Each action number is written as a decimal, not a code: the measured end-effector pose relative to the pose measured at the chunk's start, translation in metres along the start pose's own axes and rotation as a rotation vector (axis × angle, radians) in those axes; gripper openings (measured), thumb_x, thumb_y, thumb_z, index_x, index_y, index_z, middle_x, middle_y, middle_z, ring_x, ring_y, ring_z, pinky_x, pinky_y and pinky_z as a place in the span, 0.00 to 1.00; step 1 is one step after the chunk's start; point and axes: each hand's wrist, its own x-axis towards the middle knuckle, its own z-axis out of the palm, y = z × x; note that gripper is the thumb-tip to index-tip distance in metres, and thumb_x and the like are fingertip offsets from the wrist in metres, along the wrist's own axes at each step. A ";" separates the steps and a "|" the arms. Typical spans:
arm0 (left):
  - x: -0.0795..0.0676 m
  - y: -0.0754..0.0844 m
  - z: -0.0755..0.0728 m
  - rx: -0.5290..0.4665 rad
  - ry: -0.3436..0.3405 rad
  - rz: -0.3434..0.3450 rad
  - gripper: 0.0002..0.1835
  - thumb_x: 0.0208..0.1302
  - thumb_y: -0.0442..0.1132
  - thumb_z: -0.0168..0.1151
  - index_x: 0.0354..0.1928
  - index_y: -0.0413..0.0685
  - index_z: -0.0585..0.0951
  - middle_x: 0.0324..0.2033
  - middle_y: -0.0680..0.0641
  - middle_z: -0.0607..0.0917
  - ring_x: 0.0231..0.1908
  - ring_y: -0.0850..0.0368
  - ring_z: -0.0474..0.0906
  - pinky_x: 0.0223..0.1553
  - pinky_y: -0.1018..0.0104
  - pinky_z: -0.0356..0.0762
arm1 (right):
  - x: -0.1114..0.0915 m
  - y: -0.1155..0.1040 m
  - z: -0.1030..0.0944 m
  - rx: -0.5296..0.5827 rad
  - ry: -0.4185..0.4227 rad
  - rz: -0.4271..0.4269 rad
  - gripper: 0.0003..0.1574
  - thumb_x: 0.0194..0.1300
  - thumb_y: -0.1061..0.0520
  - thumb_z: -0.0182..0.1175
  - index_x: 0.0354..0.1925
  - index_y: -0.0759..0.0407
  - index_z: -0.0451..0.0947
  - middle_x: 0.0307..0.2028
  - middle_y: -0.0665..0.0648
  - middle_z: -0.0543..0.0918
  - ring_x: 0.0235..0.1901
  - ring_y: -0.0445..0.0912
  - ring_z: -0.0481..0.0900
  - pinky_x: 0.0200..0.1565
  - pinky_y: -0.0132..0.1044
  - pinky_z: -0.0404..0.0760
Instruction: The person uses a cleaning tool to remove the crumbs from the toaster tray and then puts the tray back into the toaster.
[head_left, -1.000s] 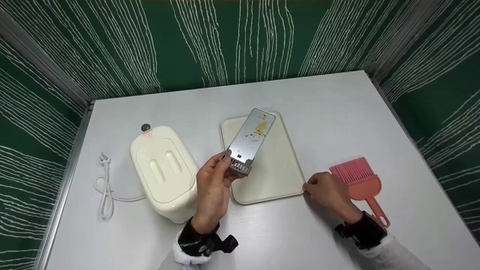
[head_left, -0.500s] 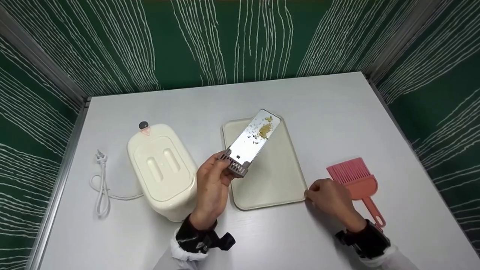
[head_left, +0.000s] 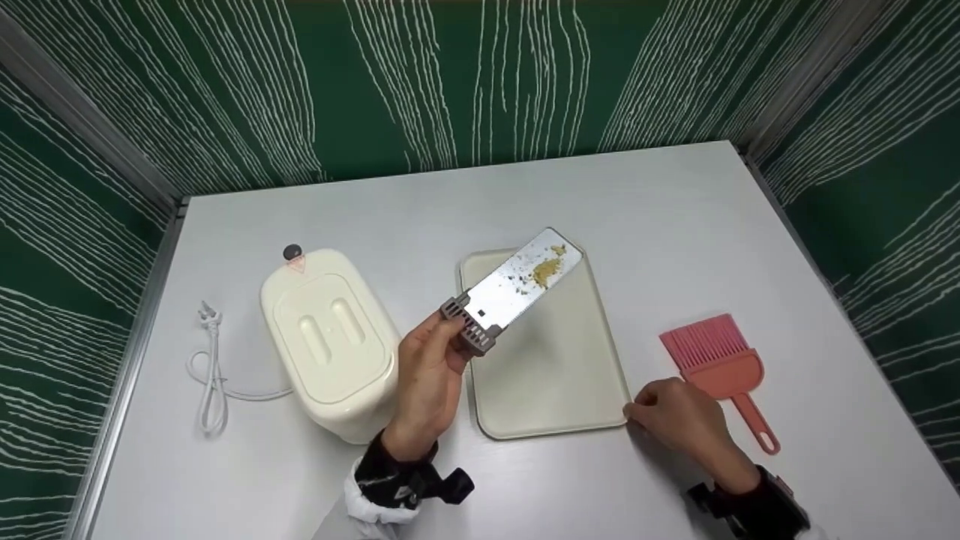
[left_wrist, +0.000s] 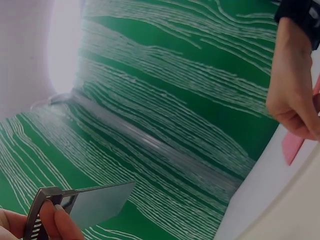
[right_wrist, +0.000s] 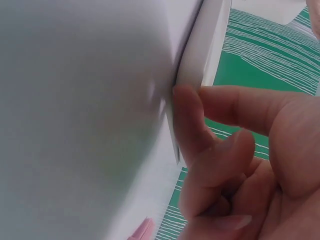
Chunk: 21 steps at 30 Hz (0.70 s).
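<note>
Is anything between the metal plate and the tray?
Nothing visible: the left hand holds the plate over the tray; the right hand only pinches its near right corner. The plate hides some tray.

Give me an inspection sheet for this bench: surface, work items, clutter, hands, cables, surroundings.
Surface: white table, smooth.
Work items: metal plate with a grey slotted end, held over the cream tray; yellowish crumbs lie toward its far end.
Clutter: pink brush lying right of the tray; cream appliance standing left of it.
Hands: left hand grips the plate's slotted end; right hand pinches the tray's near right corner.
Cables: white cord, partly bundled, running to the appliance; its plug lies loose on the table.
Surroundings: green walls with white streaks; a bright light in the left wrist view.
</note>
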 end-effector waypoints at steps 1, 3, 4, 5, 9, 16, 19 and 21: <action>0.000 0.000 0.000 0.002 0.002 -0.001 0.18 0.75 0.29 0.50 0.58 0.19 0.76 0.44 0.37 0.86 0.35 0.54 0.85 0.37 0.68 0.83 | -0.002 0.000 0.000 0.001 -0.004 0.005 0.06 0.61 0.54 0.71 0.28 0.54 0.87 0.17 0.46 0.79 0.20 0.43 0.75 0.22 0.39 0.71; 0.000 0.000 0.000 0.007 0.005 -0.002 0.18 0.76 0.30 0.50 0.58 0.19 0.76 0.44 0.37 0.86 0.36 0.54 0.85 0.37 0.68 0.83 | -0.004 0.001 0.000 0.007 -0.012 0.012 0.07 0.61 0.54 0.71 0.28 0.54 0.87 0.17 0.46 0.79 0.20 0.43 0.75 0.22 0.39 0.71; -0.001 0.000 0.000 0.010 0.007 -0.002 0.18 0.76 0.30 0.50 0.58 0.19 0.76 0.44 0.37 0.86 0.35 0.54 0.85 0.37 0.68 0.83 | -0.006 0.001 0.000 0.010 -0.015 0.016 0.07 0.61 0.54 0.71 0.28 0.54 0.86 0.17 0.46 0.79 0.20 0.43 0.75 0.22 0.39 0.71; -0.001 0.000 0.000 0.013 0.005 -0.001 0.18 0.77 0.30 0.50 0.57 0.19 0.77 0.43 0.37 0.86 0.35 0.54 0.85 0.37 0.68 0.83 | -0.007 0.002 -0.001 0.013 -0.020 0.021 0.07 0.61 0.54 0.71 0.28 0.54 0.86 0.17 0.46 0.79 0.20 0.43 0.75 0.22 0.39 0.71; -0.001 0.000 0.000 0.014 0.003 0.003 0.16 0.77 0.31 0.51 0.55 0.23 0.79 0.41 0.38 0.87 0.34 0.54 0.84 0.37 0.67 0.83 | -0.011 0.003 -0.001 0.041 -0.046 0.033 0.07 0.60 0.56 0.72 0.27 0.55 0.85 0.18 0.47 0.79 0.20 0.44 0.76 0.22 0.39 0.72; 0.000 -0.002 -0.001 0.012 0.014 0.005 0.13 0.77 0.31 0.52 0.50 0.29 0.83 0.39 0.40 0.87 0.33 0.55 0.84 0.36 0.66 0.83 | -0.018 0.005 -0.003 0.109 -0.097 0.070 0.08 0.59 0.57 0.73 0.26 0.56 0.83 0.18 0.49 0.80 0.18 0.44 0.76 0.22 0.37 0.73; 0.000 -0.002 -0.001 0.013 0.021 0.003 0.13 0.77 0.31 0.52 0.50 0.30 0.84 0.39 0.40 0.88 0.33 0.55 0.84 0.36 0.67 0.82 | -0.021 0.006 -0.005 0.118 -0.116 0.071 0.09 0.59 0.56 0.73 0.26 0.56 0.83 0.18 0.50 0.80 0.19 0.44 0.76 0.22 0.37 0.72; 0.001 -0.002 -0.001 0.015 0.026 0.001 0.13 0.77 0.31 0.53 0.50 0.29 0.83 0.38 0.40 0.88 0.33 0.55 0.84 0.35 0.67 0.82 | -0.022 0.007 -0.005 0.111 -0.118 0.068 0.09 0.59 0.56 0.73 0.26 0.56 0.83 0.18 0.50 0.80 0.19 0.44 0.76 0.22 0.37 0.72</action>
